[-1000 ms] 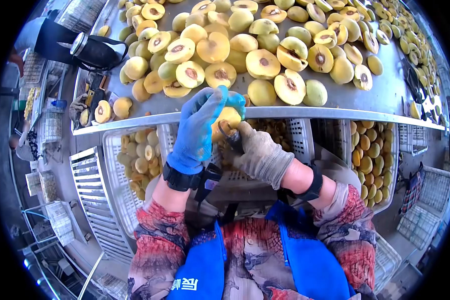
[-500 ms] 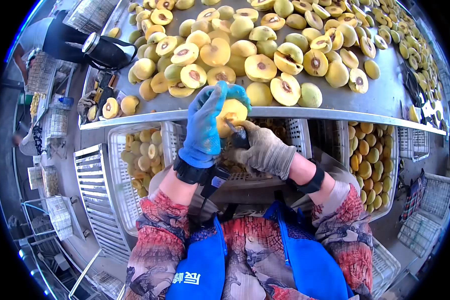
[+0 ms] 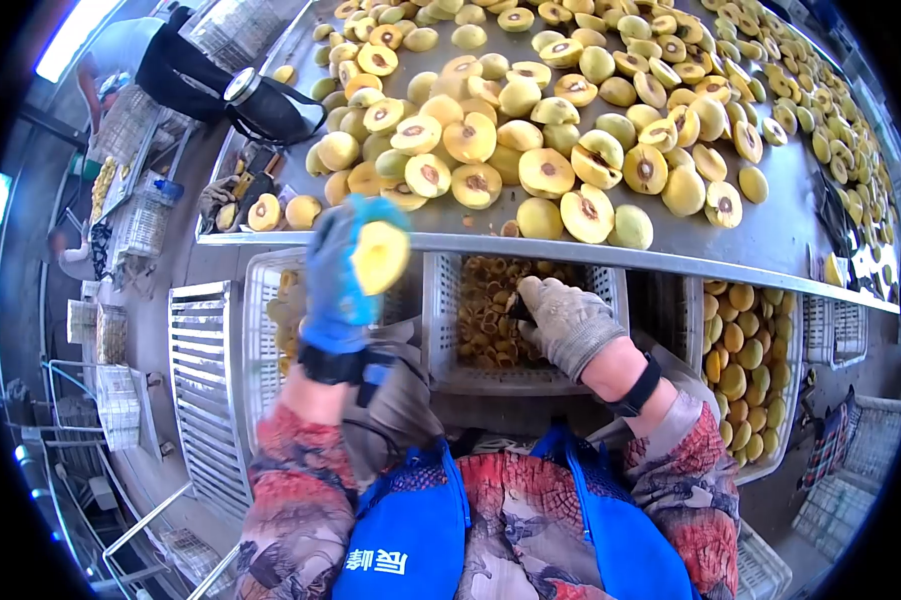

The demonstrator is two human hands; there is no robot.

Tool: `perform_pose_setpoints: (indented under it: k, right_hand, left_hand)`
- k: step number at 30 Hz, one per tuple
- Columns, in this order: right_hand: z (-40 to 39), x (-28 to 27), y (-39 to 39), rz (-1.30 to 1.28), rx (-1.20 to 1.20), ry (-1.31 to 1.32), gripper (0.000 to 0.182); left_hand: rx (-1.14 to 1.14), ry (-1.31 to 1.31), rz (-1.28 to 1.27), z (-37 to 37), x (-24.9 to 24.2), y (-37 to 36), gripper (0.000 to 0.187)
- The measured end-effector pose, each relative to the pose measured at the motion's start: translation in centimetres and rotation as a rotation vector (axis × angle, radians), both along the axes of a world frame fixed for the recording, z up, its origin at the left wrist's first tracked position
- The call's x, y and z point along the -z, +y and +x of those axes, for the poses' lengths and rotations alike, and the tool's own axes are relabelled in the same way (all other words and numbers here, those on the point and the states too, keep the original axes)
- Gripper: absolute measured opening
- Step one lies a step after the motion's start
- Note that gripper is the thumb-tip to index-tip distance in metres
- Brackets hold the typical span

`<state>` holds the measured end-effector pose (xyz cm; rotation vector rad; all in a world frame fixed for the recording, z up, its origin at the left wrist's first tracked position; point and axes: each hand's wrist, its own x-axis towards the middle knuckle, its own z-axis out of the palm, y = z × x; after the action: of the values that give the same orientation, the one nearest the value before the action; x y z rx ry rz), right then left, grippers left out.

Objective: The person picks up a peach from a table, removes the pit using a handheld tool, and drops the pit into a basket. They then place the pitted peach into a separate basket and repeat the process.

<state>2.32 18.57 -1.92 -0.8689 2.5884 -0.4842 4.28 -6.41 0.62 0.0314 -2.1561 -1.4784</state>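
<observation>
My left hand (image 3: 342,275), in a blue-coated glove and smeared by motion, is closed around a yellow peach half (image 3: 381,257) with its cut face showing. It is over the left white crate (image 3: 260,350), which holds peach halves. My right hand (image 3: 573,325), in a grey knit glove, grips a small dark-handled pitting knife (image 3: 517,307); its blade is hard to make out. Below that hand stands the middle crate (image 3: 520,380), with many brown pits and scraps (image 3: 485,335) in it. Halved peaches (image 3: 545,172) lie heaped on the metal table (image 3: 450,222) ahead.
The table's raised metal edge (image 3: 570,252) runs across above the crates. A crate of peach halves (image 3: 735,365) stands at right. A black flask (image 3: 275,108) and small tools (image 3: 255,185) are on the table's left end. Another person (image 3: 160,70) bends at far left.
My left hand has moved left with the peach half, away from the knife. My right hand has moved slightly right and down, over the pit crate. The view has shifted.
</observation>
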Motion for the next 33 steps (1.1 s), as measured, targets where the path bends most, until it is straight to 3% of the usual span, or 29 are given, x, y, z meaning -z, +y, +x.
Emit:
perform_pose_setpoints:
  k: [1, 2, 4, 6, 9, 11, 16, 19, 21, 24, 25, 26, 28, 29, 31, 33]
  right_hand:
    - [-0.1, 0.3, -0.1, 0.072, 0.025, -0.022, 0.028]
    - [0.0, 0.5, 0.0, 0.076, 0.004, -0.017, 0.028]
    - [0.1, 0.9, 0.1, 0.083, -0.030, -0.013, 0.028]
    - [0.2, 0.5, -0.4, 0.059, -0.053, -0.070, 0.029]
    - [0.3, 0.7, -0.6, 0.009, -0.071, -0.102, 0.030]
    - [0.3, 0.8, -0.9, 0.004, -0.044, -0.115, 0.030]
    - [-0.8, 1.5, -1.2, -0.174, 0.020, -0.181, 0.036]
    - [-1.3, -1.7, -1.3, -0.320, 0.176, -0.396, 0.040]
    - [-1.4, -0.1, -1.7, -0.470, 0.311, -0.446, 0.049]
    - [-1.7, 2.1, -2.3, -0.708, 0.438, -0.587, 0.054]
    - [-1.5, 2.4, -2.6, -0.816, 0.470, -0.652, 0.053]
    - [-1.5, 2.5, -2.9, -0.927, 0.502, -0.716, 0.052]
    - [-1.5, 0.1, -2.9, -0.876, 0.541, -0.808, 0.052]
    - [-1.4, -1.0, -3.1, -0.868, 0.558, -0.813, 0.052]
    - [-1.2, 0.3, -3.8, -0.957, 0.525, -0.698, 0.053]
    - [-1.3, -0.1, -3.6, -0.802, 0.535, -0.568, 0.054]
  left_hand:
    - [-0.062, -0.083, 0.310, 1.3, -0.9, -1.8, 0.019]
    - [-0.195, -0.302, 0.183, 2.5, -3.1, -3.9, 0.019]
    - [-0.261, -0.268, -1.317, 4.5, -3.2, -10.8, 0.026]
    - [-0.242, -0.116, -1.366, 4.6, -1.2, -14.4, 0.031]
    - [-0.019, -0.249, -0.547, 0.6, -2.5, -7.3, 0.038]
    - [-0.074, -0.262, -0.695, -3.7, -1.3, -4.0, 0.046]
    - [-0.132, -0.464, -1.142, -10.5, 2.4, -0.8, 0.046]
    - [-0.103, -0.213, -1.103, -10.6, 4.1, 0.2, 0.040]
    - [-0.006, -0.190, -1.114, -10.3, 4.5, 1.1, 0.035]
    - [0.008, -0.236, -0.689, -10.3, 5.8, 0.8, 0.031]
    - [0.034, -0.376, -0.485, -9.8, 3.7, 1.4, 0.034]
    - [0.093, -0.329, -0.195, -9.4, 3.1, 1.9, 0.037]
    - [0.197, -0.226, 0.382, -8.6, 1.9, 2.5, 0.044]
    - [0.238, -0.253, 0.503, -7.7, 1.0, 3.1, 0.052]
    - [0.355, -0.253, 0.697, -6.4, 1.6, 3.6, 0.049]
    - [0.376, -0.290, 0.857, -5.3, 2.1, 4.3, 0.044]
